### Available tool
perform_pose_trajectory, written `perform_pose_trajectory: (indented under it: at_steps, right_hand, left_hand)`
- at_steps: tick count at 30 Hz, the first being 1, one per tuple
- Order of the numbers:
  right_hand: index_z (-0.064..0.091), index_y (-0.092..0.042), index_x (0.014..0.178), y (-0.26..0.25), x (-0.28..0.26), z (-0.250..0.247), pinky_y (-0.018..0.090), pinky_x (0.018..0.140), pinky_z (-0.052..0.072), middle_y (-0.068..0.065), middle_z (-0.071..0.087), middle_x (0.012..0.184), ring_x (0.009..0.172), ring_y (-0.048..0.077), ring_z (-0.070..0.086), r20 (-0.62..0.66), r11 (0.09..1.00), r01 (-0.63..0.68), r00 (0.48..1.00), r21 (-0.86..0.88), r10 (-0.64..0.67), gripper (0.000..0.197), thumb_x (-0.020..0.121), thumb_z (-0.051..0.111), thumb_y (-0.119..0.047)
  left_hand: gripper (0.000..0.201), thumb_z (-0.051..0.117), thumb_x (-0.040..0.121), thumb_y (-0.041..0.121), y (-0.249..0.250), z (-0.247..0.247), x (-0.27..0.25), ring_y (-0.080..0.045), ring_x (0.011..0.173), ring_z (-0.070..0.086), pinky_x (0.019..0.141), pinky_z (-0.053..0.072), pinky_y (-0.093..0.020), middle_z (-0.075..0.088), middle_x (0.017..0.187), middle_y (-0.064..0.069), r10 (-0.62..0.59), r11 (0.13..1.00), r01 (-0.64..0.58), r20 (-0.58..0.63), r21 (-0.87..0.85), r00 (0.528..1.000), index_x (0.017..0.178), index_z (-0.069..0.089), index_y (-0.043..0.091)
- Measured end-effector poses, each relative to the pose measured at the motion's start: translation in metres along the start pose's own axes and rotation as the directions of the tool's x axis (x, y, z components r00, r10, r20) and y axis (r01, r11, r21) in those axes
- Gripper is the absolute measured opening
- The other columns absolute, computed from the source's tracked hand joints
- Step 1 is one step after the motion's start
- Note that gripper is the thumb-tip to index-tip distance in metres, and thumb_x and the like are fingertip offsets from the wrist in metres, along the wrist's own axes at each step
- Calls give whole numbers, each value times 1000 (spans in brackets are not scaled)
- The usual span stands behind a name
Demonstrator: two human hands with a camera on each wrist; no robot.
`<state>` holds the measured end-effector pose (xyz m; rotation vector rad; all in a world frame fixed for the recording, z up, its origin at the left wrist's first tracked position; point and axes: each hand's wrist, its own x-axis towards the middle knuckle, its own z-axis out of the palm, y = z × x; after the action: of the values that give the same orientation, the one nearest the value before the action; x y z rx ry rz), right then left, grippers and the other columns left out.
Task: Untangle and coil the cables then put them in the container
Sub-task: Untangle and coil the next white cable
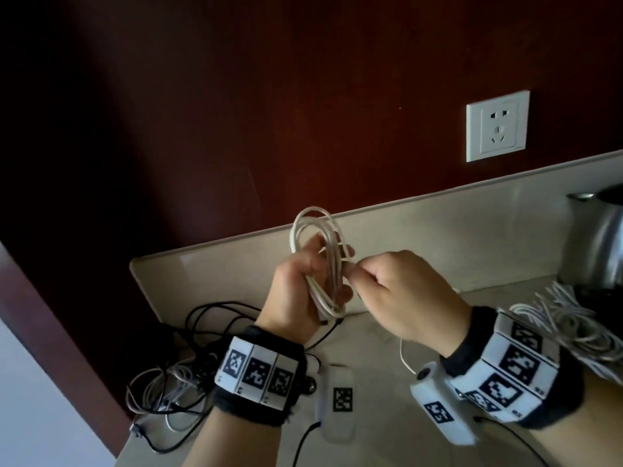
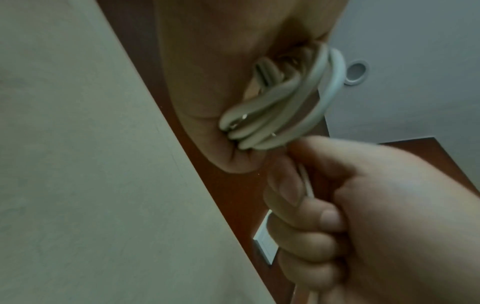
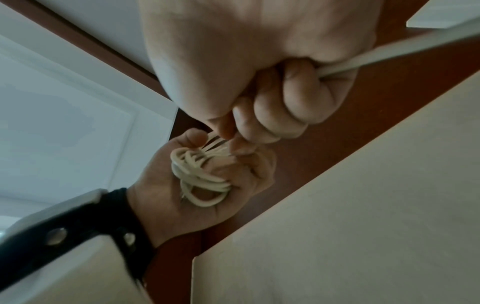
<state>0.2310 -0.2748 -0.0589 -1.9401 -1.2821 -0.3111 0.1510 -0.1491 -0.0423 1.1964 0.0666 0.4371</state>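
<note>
White cable point(image 1: 322, 264) was coiled in several loops inside the left hand point(image 1: 296, 291), fingers curled round it. Right hand point(image 1: 408, 294), just beside, was closed, thumb and fingertips point(image 3: 242, 127) pinching the cable's free end.

Black wristbands point(image 1: 259, 335), checkered marker tiles point(image 1: 258, 374)

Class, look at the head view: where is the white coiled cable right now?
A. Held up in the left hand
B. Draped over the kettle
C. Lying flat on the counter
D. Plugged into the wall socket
A: the left hand grips the white coiled cable above the counter, while the right hand pinches its loose end.
</note>
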Motion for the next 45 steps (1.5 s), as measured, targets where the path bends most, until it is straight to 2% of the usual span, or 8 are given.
perform_pose_trajectory:
  at_steps: [8,15,24,27,31,36,41,45]
  right_hand:
    - [41,-12,50,3,3,-4,34,50,30,2,39,44,42,15,34,112,985,-133,986,113,120,54,100,47,-33]
    - [62,-2,76,11,4,-8,35,51,33,3,41,52,46,18,39,271,990,-137,952,-40,143,59,102,38,-49]
    - [66,-33,83,14,7,-46,26,50,30,-7,48,54,48,9,40,344,981,193,921,3,-182,24,98,52,-22]
    - [73,-38,94,5,7,-36,16,60,39,-26,56,68,65,0,55,257,939,344,907,5,-333,20,94,54,-32]
    - [73,-34,87,-1,8,-26,25,63,50,-23,67,78,70,-3,61,19,935,353,935,25,-353,21,87,56,-47]
    - [60,-23,67,1,7,-22,13,49,36,-15,55,55,51,6,54,-170,956,288,946,45,-277,43,73,65,-66]
    - [64,-24,71,4,7,-21,16,50,40,-14,57,56,57,5,56,-113,977,178,980,121,-165,35,64,74,-57]
    - [65,-23,82,13,12,-21,26,52,39,-7,57,63,55,11,51,-42,952,175,985,250,-170,16,90,62,-36]
  left_hand:
    - [36,38,59,5,-4,9,-2,-26,63,58,44,49,-29,54,85,-14,-11,998,21,136,-67,991,93,49,4]
    - [20,50,54,4,8,-9,6,-20,69,51,77,54,-46,51,76,-7,119,943,-151,-123,-295,985,73,51,12]
    - [28,48,62,-1,17,-34,5,-13,57,37,52,33,-27,45,72,-2,252,966,-257,-140,-19,957,81,46,21]
    - [15,73,76,24,4,-28,7,-16,58,41,55,36,-30,43,67,-3,262,912,-259,34,319,964,77,58,24]
    - [73,71,73,68,-10,-19,8,-27,83,62,73,49,-37,65,86,-14,198,833,-308,272,460,942,96,62,-1]
    - [60,84,57,63,-9,-14,4,-12,63,58,52,47,-20,62,75,-1,92,905,-232,369,357,925,96,69,20]
    - [51,81,64,3,-6,-13,3,-22,94,63,76,51,-26,63,100,-12,35,893,-241,476,379,879,111,63,11]
    - [49,60,52,-2,-4,-19,2,-21,73,49,61,43,-34,50,83,-12,35,973,-96,277,209,960,100,53,7]
